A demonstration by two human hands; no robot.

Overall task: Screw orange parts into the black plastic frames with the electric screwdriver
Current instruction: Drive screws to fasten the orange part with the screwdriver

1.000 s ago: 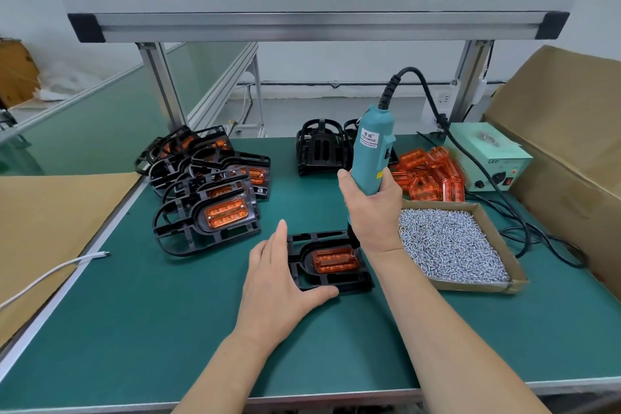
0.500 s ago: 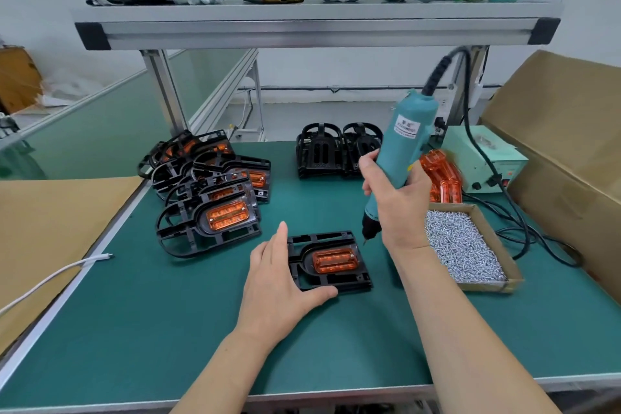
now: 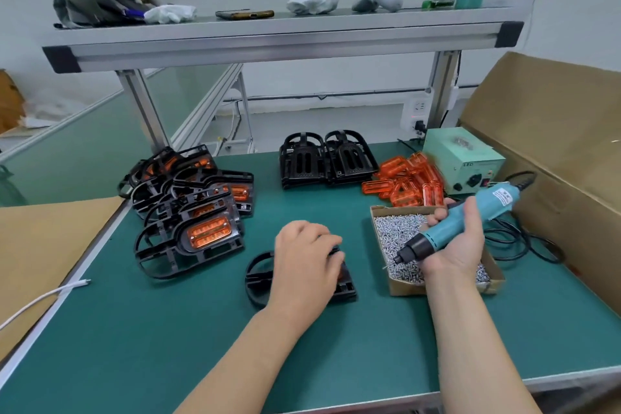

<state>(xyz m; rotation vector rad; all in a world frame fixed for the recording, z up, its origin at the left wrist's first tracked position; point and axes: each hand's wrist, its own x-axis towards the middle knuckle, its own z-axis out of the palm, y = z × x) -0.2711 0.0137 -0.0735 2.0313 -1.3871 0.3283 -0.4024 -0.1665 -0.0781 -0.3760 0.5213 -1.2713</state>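
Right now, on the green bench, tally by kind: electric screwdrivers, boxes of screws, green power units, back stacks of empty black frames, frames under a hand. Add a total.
Electric screwdriver: 1
Box of screws: 1
Green power unit: 1
Stacks of empty black frames: 2
Black frame under the left hand: 1
Total: 6

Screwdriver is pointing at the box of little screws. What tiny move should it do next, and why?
Probably dip the screwdriver tip down into the screws to pick one up. The right hand grips it tilted, tip just over the cardboard box, and I can't see a screw on it. The left hand holds the black frame beside the box, ready.
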